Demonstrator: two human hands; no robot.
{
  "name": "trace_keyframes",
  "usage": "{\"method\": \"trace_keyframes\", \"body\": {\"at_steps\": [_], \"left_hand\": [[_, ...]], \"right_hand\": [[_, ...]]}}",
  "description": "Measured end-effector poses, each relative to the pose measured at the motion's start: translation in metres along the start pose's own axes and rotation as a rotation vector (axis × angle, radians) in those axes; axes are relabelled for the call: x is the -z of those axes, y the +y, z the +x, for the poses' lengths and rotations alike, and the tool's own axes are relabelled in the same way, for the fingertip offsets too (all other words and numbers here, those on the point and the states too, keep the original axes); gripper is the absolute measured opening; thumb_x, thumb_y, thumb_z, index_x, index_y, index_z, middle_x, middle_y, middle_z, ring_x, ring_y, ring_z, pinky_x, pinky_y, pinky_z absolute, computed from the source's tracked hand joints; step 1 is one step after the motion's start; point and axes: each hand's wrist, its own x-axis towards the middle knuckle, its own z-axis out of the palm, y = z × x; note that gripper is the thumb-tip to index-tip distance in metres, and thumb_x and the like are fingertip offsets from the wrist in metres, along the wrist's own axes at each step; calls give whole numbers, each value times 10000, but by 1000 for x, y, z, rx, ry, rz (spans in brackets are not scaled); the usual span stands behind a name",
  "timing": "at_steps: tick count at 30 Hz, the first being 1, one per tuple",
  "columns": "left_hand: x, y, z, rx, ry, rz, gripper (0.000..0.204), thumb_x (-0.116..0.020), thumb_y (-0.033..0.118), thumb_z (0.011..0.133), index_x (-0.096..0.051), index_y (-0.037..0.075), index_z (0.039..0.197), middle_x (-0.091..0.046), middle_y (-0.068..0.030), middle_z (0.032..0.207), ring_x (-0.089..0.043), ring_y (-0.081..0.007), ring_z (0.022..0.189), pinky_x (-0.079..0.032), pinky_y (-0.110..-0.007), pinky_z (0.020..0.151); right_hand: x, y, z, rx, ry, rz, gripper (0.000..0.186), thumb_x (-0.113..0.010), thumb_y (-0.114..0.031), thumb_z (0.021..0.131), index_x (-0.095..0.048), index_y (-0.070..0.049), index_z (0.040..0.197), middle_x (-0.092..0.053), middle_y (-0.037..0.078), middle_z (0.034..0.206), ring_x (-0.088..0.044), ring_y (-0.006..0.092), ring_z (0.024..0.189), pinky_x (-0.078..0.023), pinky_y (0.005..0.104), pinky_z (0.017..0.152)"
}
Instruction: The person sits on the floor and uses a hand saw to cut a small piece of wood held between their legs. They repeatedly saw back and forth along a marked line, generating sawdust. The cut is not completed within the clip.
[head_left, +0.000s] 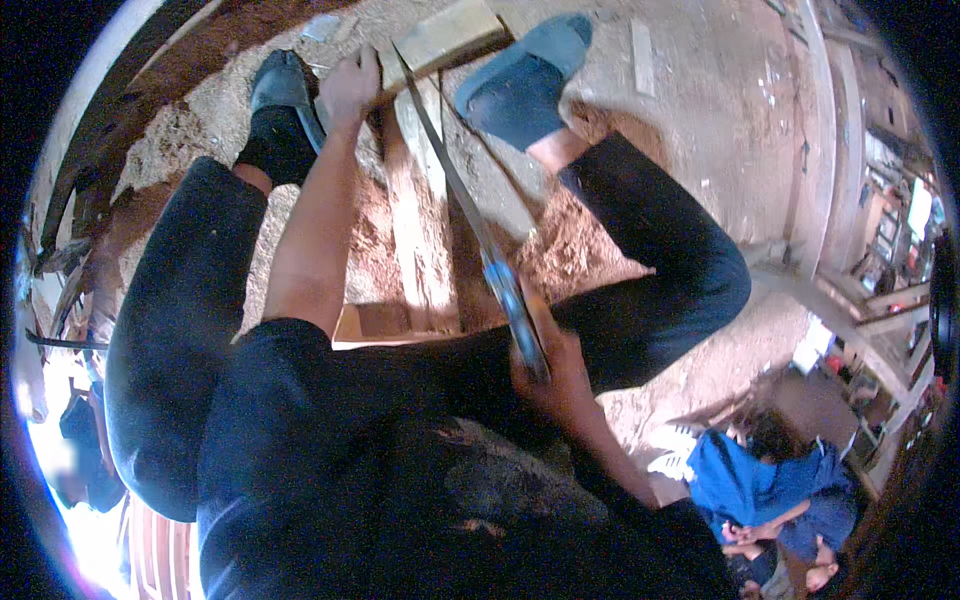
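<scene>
My right hand [555, 375] is closed round the blue and grey handle of a handsaw [464, 198]. Its long, narrow blade slants up and left, with the tip over a short pale wooden board [455, 36]. My left hand [350, 88] grips the left end of that board, though some fingers are hidden. The board lies crosswise at the far end of a longer wooden beam [418, 235], which runs back toward my lap. My right slipper [530, 80] is against the board's right end, and my left slipper [280, 85] rests beside my left hand.
Sawdust [575, 240] covers the ground around the beam. A thin wood strip [642, 58] lies at the far right. Dark timber [130, 75] borders the far left. Near right, a person in blue [765, 480] sits low, by wooden framing [870, 340].
</scene>
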Motion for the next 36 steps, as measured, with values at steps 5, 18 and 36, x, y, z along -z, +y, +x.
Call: {"method": "trace_keyframes", "body": {"at_steps": [5,18,36], "left_hand": [[10,-15,-14,-197,53,-196,552,-412,514,904,-550,84,1220,-601,-219,1167,-543,-422,1100,-406,-504,946],[27,0,-24,-286,-22,115,1117,-658,788,619,-399,-28,1337,-490,-268,1319,-491,-418,1217,-402,-528,1000],[28,-5,-15,-461,-115,61,1052,-743,721,579,-409,5,1273,-550,-317,1181,-529,-472,1126,-433,-479,969]], "right_hand": [[-6,9,21,253,152,-30,659,-570,-17,803,-357,-74,1424,-629,237,844,-650,369,729,-513,391,658],[-6,10,0,310,243,-71,583,-518,17,838,-415,-70,1405,-648,198,837,-684,276,730,-517,335,676],[-19,-1,-10,290,198,10,572,-565,30,812,-442,-27,1368,-665,213,982,-680,245,841,-512,325,740]]}}
